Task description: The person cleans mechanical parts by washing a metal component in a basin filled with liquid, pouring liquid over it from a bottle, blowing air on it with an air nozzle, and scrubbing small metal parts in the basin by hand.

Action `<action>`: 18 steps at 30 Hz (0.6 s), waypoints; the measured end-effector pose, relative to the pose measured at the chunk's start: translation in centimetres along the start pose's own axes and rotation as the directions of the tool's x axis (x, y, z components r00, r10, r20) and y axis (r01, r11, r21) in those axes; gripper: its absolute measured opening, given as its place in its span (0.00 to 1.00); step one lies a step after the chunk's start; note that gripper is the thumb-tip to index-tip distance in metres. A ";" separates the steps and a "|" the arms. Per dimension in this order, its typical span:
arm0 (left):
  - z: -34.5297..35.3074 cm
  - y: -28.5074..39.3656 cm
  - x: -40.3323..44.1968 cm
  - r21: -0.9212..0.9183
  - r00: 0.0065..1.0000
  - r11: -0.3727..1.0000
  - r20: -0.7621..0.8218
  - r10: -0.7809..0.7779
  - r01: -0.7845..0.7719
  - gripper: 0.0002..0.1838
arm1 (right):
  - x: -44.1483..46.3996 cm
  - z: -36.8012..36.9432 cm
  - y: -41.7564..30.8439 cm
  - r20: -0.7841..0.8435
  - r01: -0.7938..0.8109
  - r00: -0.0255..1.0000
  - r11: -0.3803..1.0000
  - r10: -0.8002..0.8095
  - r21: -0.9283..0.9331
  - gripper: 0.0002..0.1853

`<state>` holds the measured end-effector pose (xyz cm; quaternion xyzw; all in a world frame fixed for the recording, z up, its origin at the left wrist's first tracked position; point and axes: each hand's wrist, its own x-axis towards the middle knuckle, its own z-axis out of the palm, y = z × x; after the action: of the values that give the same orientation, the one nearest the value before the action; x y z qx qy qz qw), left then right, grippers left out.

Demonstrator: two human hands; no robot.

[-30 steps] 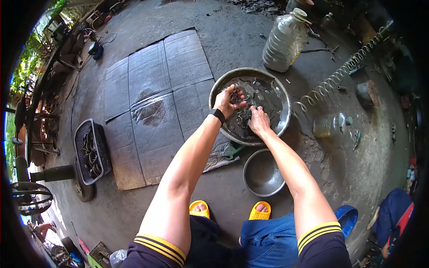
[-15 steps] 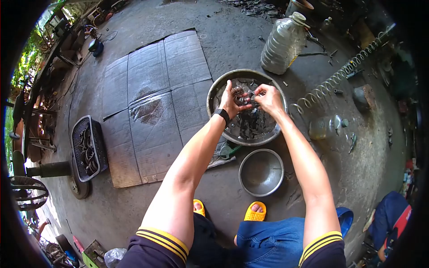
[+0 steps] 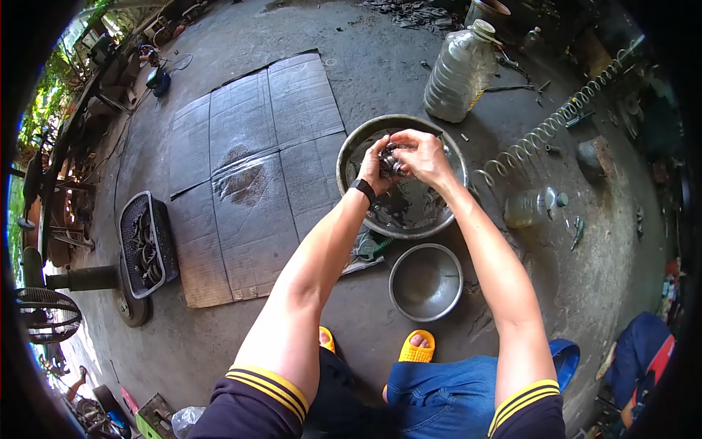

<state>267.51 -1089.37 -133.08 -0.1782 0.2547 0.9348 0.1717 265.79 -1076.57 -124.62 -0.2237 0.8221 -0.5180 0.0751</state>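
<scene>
Both of my hands are over a wide metal basin (image 3: 455, 212) holding dark liquid and dark metal pieces. My left hand (image 3: 374, 167), with a black band on the wrist, is curled around a shiny dark metal part (image 3: 391, 162). From the other side my right hand (image 3: 424, 155) presses its bent fingers against the same part; whether they pinch a smaller piece is hidden. The part's exact kind is too small to tell. Just below the basin stands a smaller metal bowl (image 3: 426, 282).
Flattened cardboard (image 3: 245, 110) with a wet stain lies left of the basin. Beyond it sits a black plastic basket (image 3: 172, 256) of metal parts. A large clear bottle (image 3: 459, 77), a long coil spring (image 3: 567, 113) and a lying bottle (image 3: 526, 208) are at the right.
My right hand has moved left and closed in on the part at my left hand. My left fingers, more spread before, are now curled around it.
</scene>
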 end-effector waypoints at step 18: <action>-2.6 2.5 0.3 0.028 1.000 1.000 -0.011 -0.013 0.013 0.15 | -3.1 6.0 7.7 0.059 -0.265 0.901 0.652 0.430 -0.710 0.39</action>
<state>266.85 -1092.73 -134.33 -0.1826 0.2676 0.9290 0.1788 268.47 -1077.26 -134.46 -0.1291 0.9679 -0.1237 0.1767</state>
